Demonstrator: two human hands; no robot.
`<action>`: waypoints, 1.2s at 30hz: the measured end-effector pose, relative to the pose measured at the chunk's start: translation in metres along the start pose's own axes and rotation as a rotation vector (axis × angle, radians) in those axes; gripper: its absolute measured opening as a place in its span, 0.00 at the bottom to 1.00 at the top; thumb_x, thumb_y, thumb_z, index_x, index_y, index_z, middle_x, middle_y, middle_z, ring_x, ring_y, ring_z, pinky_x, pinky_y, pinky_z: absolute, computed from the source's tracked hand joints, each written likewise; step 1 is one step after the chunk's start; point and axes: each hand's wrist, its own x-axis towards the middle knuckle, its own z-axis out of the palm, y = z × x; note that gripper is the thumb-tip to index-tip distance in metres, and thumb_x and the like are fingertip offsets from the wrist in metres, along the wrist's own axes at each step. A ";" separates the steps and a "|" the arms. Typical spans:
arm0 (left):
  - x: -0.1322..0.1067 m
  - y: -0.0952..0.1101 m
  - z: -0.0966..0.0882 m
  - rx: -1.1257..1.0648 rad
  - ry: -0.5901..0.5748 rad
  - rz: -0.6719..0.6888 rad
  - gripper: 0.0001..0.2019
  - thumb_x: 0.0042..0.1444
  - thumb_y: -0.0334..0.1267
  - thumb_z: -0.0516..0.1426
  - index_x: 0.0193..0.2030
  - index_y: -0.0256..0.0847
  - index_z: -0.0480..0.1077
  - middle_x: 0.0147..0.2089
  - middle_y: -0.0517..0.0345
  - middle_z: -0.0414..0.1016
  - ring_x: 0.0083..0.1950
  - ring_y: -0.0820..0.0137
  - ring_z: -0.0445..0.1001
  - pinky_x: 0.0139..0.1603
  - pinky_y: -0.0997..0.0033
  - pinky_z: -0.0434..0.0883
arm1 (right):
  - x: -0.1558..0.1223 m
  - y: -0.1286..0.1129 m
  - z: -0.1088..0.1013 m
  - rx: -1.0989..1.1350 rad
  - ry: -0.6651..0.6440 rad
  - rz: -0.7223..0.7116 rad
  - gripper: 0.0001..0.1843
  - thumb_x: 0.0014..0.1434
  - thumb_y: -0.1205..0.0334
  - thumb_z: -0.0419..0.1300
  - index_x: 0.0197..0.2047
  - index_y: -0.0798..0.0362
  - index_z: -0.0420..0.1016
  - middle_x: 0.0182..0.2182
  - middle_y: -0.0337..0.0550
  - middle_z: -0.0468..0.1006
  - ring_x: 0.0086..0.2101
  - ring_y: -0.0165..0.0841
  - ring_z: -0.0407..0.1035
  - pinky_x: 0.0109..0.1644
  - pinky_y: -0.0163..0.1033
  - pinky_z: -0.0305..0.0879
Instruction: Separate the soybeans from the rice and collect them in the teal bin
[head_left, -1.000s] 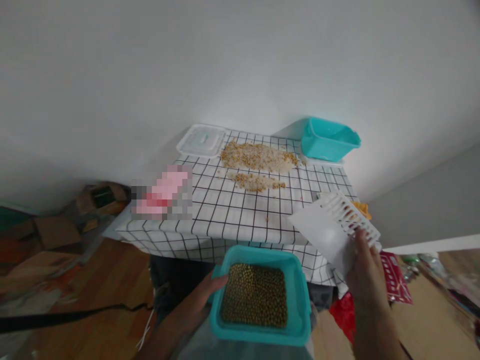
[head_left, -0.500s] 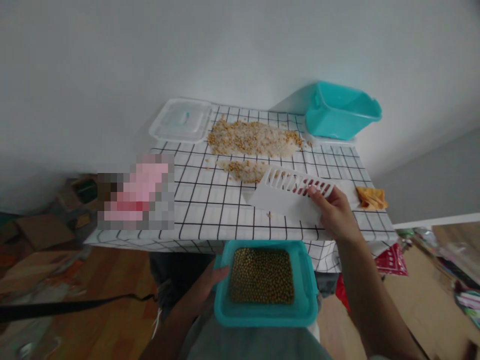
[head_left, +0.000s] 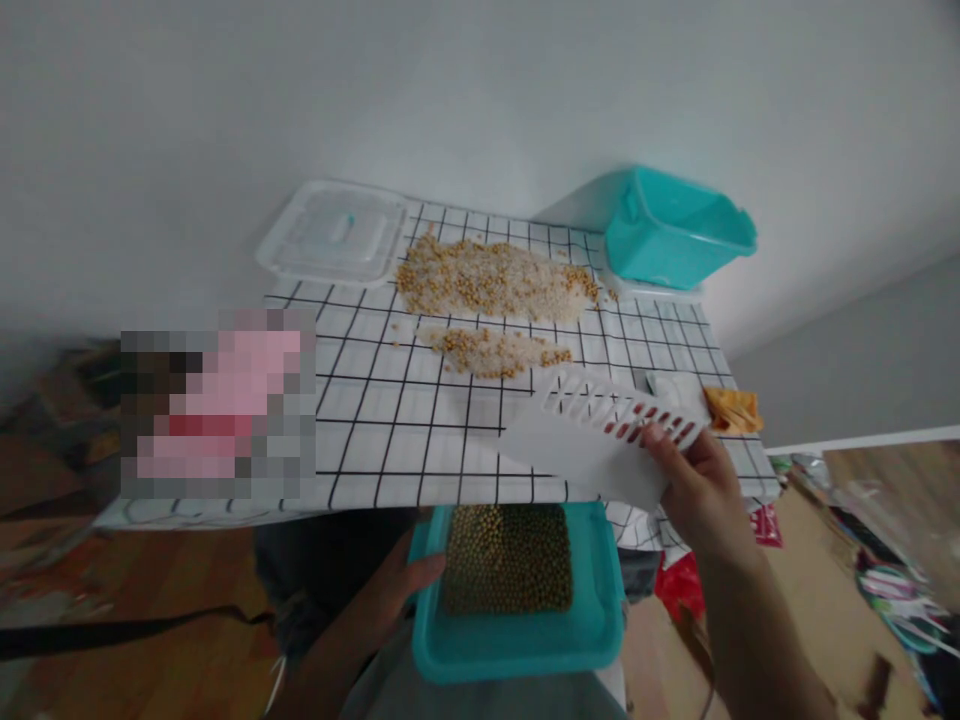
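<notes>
My left hand point(head_left: 401, 590) grips the left rim of a teal tub point(head_left: 517, 640) full of yellow-green beans point(head_left: 507, 558), held below the table's front edge. My right hand point(head_left: 697, 490) is closed on a white slotted scraper point(head_left: 600, 432), held flat just above the checked tablecloth point(head_left: 405, 420) near its front right. Farther back on the cloth lie two piles of mixed rice and beans, a large one point(head_left: 495, 280) and a smaller strip point(head_left: 499, 352).
A clear plastic lid point(head_left: 334, 232) lies at the table's back left. An empty teal tub point(head_left: 675, 232) is tipped at the back right. An orange cloth point(head_left: 731, 408) sits at the right edge. A blurred pink patch point(head_left: 221, 405) covers the left. Clutter lies on the wooden floor.
My right hand swung the scraper from the table's right side in over the cloth, then drew it back toward the front edge. The bean tub slid slightly under the table edge.
</notes>
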 end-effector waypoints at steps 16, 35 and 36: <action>0.007 0.007 -0.001 0.094 0.028 0.054 0.26 0.52 0.44 0.67 0.58 0.41 0.76 0.54 0.46 0.84 0.64 0.43 0.75 0.64 0.45 0.72 | 0.057 0.001 -0.007 -0.022 0.004 -0.105 0.18 0.56 0.45 0.71 0.45 0.46 0.83 0.42 0.43 0.86 0.39 0.38 0.80 0.44 0.43 0.75; 0.008 0.012 -0.005 0.081 -0.020 0.071 0.25 0.54 0.46 0.66 0.58 0.41 0.76 0.57 0.44 0.82 0.67 0.43 0.71 0.68 0.42 0.67 | 0.090 -0.029 0.043 -0.008 -0.178 -0.333 0.17 0.60 0.45 0.68 0.47 0.45 0.82 0.48 0.44 0.85 0.50 0.43 0.78 0.56 0.52 0.74; 0.009 0.012 -0.006 0.094 -0.009 0.080 0.27 0.53 0.46 0.66 0.59 0.41 0.76 0.59 0.44 0.81 0.68 0.43 0.70 0.69 0.42 0.65 | 0.102 -0.030 0.051 -0.024 -0.238 -0.343 0.18 0.60 0.45 0.68 0.48 0.45 0.82 0.48 0.44 0.84 0.51 0.43 0.78 0.56 0.51 0.74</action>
